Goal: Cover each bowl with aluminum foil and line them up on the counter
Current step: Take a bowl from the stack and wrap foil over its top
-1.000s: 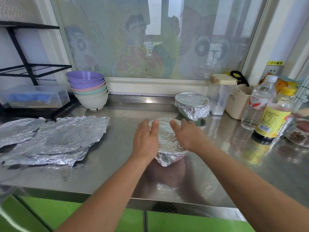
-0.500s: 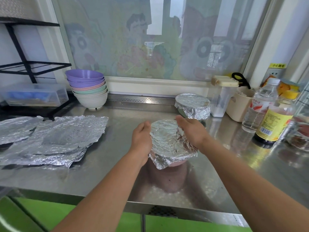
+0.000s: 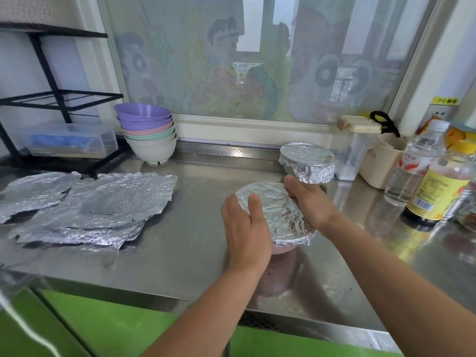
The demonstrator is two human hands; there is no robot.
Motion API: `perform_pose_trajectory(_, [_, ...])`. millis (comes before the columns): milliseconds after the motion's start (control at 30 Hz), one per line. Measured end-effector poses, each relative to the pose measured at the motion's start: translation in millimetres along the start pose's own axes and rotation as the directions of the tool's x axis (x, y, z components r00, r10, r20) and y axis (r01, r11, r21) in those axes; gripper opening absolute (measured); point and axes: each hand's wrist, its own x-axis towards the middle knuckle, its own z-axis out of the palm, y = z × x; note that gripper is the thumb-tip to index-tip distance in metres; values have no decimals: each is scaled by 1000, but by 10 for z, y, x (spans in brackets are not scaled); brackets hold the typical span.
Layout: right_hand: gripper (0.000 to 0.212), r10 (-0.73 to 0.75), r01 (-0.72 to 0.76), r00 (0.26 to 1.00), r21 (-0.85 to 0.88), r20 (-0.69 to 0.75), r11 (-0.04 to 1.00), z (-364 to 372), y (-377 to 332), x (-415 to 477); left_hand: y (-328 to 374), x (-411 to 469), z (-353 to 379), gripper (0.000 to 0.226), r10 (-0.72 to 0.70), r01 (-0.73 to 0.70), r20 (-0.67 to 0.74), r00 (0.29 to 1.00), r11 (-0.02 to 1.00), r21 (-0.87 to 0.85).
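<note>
A pink bowl wrapped in foil (image 3: 277,212) sits on the steel counter (image 3: 193,240) at the middle. My left hand (image 3: 244,228) presses its left side and my right hand (image 3: 309,202) cups its far right side, so both grip the bowl. Just behind it stands a second foil-covered bowl (image 3: 307,161) near the window sill. A stack of bare bowls (image 3: 148,135), purple on top, stands at the back left. Several loose foil sheets (image 3: 87,207) lie flat on the left of the counter.
At the right stand a clear water bottle (image 3: 414,163), a yellow-labelled dark bottle (image 3: 438,191), a beige cup (image 3: 381,163) and a clear lidded container (image 3: 356,150). A black wire rack (image 3: 51,99) with a plastic box (image 3: 69,143) stands far left. The counter's front edge (image 3: 154,297) is near me.
Both hands have slid around the foil-covered bowl's rim, pressing the foil down. The loose flap at the bowl's front now lies tighter against its side.
</note>
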Motion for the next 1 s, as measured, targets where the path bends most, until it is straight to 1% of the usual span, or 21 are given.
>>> perform_pose_trajectory(67, [62,14,-21,996,-89,-82,996,6,11,-111,-6,134,21,50,10,-10,-44,999,1000,20])
perform_pose_trajectory(133, [64,26,-49,988,-153,-150,987,59,77,-139,-63,279,36,37,23,-22,-7,1000,1000,21])
perform_pose_trajectory(167, [72,22,-48,987,-167,-159,985,87,102,-145,-80,337,34,37,32,-32,26,999,999,2])
perform_pose_trajectory(267, [105,53,-63,994,-116,-93,991,-2,154,-131,-84,492,-36,52,49,-47,130,990,999,-19])
perform_pose_trajectory(300, [106,54,-59,997,-108,-50,992,-72,155,-126,-63,523,-78,50,59,-58,151,987,998,-7])
perform_pose_trajectory(367, [104,-1,-1,1000,-119,-12,993,-213,168,-86,35,491,-182,39,114,-120,128,985,992,41])
perform_pose_trajectory(400, [104,-32,32,999,-96,5,995,-272,193,-51,64,427,-193,46,135,-145,101,986,984,103])
perform_pose_trajectory(433, [103,-55,56,998,-48,26,997,-307,202,-26,107,307,-175,60,155,-167,75,985,967,193])
perform_pose_trajectory(500, [98,-54,49,995,69,78,996,-279,218,36,166,18,-65,85,237,-255,95,967,901,350])
perform_pose_trajectory(567, [91,-54,43,992,101,110,994,-191,256,77,109,-119,86,93,256,-295,148,955,858,421])
perform_pose_trajectory(633, [77,-70,65,995,78,73,995,-134,265,50,48,-82,171,95,264,-281,105,959,829,484])
perform_pose_trajectory(667, [68,-85,83,996,49,34,995,-122,266,30,12,-43,185,96,301,-294,71,951,808,511])
perform_pose_trajectory(700, [60,-101,101,995,10,-4,995,-106,268,0,-24,-5,188,95,336,-310,48,941,793,524])
perform_pose_trajectory(733, [57,-100,99,994,-26,-34,995,-80,283,-17,-56,32,185,93,372,-336,39,927,780,528])
perform_pose_trajectory(800, [75,-97,90,993,-92,-71,992,-13,297,-47,-110,94,183,92,407,-381,66,911,767,516])
perform_pose_trajectory(833, [87,-101,92,993,-119,-66,989,-1,310,-36,-106,121,161,94,392,-395,117,913,771,500])
perform_pose_trajectory(867, [95,-103,95,993,-121,-63,988,-13,325,-22,-94,157,117,94,368,-404,172,914,779,480])
perform_pose_trajectory(900, [90,-116,109,991,-102,-66,989,-51,335,-26,-76,198,54,90,365,-422,212,907,785,454])
perform_pose_trajectory(933, [72,-164,158,983,-71,-80,985,-106,327,-69,-61,231,-32,82,407,-468,232,884,774,427])
perform_pose_trajectory(967, [58,-266,262,958,-50,-104,964,-172,318,-145,-50,233,-141,69,493,-549,241,836,736,396])
perform_pose_trajectory(1000, [45,-409,406,905,-50,-117,913,-237,326,-223,-43,216,-249,54,610,-660,256,750,659,361])
